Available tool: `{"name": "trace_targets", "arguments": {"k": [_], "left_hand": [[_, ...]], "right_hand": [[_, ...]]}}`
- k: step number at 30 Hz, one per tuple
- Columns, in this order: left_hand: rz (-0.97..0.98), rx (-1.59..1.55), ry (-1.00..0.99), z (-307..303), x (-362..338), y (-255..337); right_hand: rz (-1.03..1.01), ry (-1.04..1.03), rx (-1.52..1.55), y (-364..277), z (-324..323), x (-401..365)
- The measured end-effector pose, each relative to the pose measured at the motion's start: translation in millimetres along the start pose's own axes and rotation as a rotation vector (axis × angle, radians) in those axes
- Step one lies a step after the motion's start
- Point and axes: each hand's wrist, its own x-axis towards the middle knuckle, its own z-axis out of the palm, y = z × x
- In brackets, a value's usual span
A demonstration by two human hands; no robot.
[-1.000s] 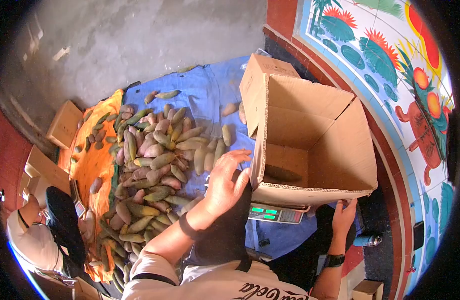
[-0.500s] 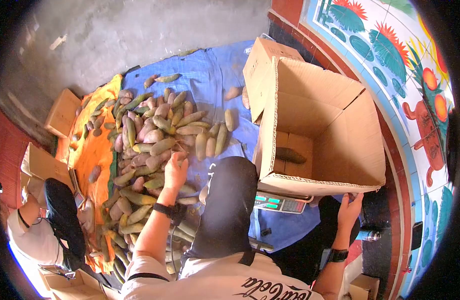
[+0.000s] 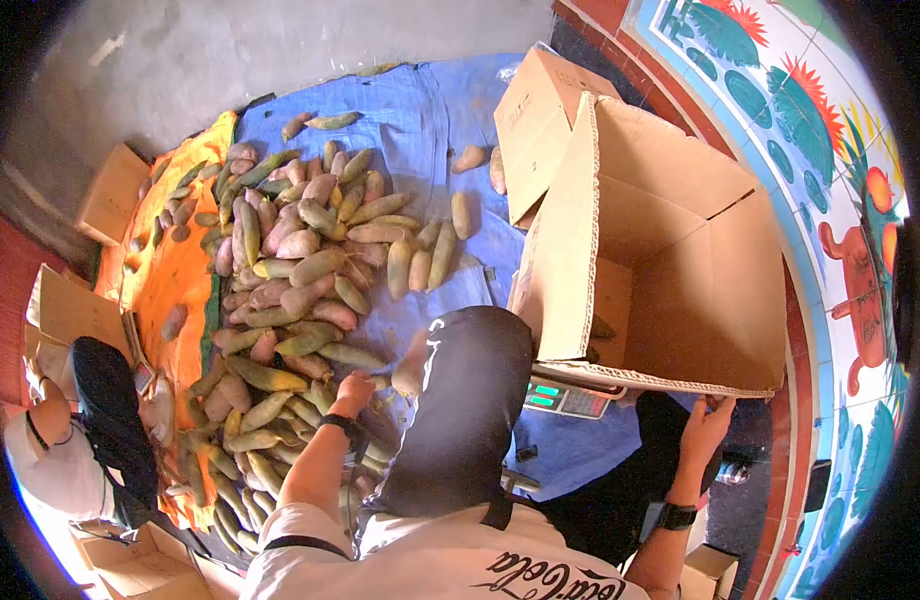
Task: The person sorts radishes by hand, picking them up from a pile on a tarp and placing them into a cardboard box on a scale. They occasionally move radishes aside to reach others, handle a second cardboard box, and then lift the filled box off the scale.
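A large open cardboard box (image 3: 720, 300) rests on a digital scale (image 3: 570, 398) with a lit green display. My right hand (image 3: 705, 425) grips the box's lower front edge near its right corner. Inside the box, part of a dark tuber (image 3: 601, 328) shows behind the left flap. My left hand (image 3: 353, 392) is at the right side of a pile of green and reddish tubers (image 3: 315, 265), close beside my knee. Its fingers are bent near a small tuber (image 3: 380, 382); whether they hold anything is hidden.
A second cardboard box (image 3: 545, 125) stands behind the large one. At the left, a person (image 3: 65, 460) sits near an orange cloth (image 3: 160, 300) with scattered tubers. Another box (image 3: 115, 195) lies by the wall. Blue sheeting (image 3: 400, 100) covers the floor.
My left hand has moved down along the pile toward my body. My right hand still holds the box edge. The view has shifted, and the box's left flap now covers more of its inside.
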Motion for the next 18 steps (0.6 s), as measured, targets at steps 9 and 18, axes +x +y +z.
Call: {"name": "trace_targets", "arguments": {"k": [9,18], "left_hand": [[-0.286,-0.631,-0.104,-60.5,-12.1,90.8],[-0.281,-0.722,-0.074,143.5,83.2,62.5]], "right_hand": [[-0.162,0.124,-0.242,7.0,-0.7,-0.1],[-0.210,0.037,-0.340,15.4,-8.5,-3.9]]}}
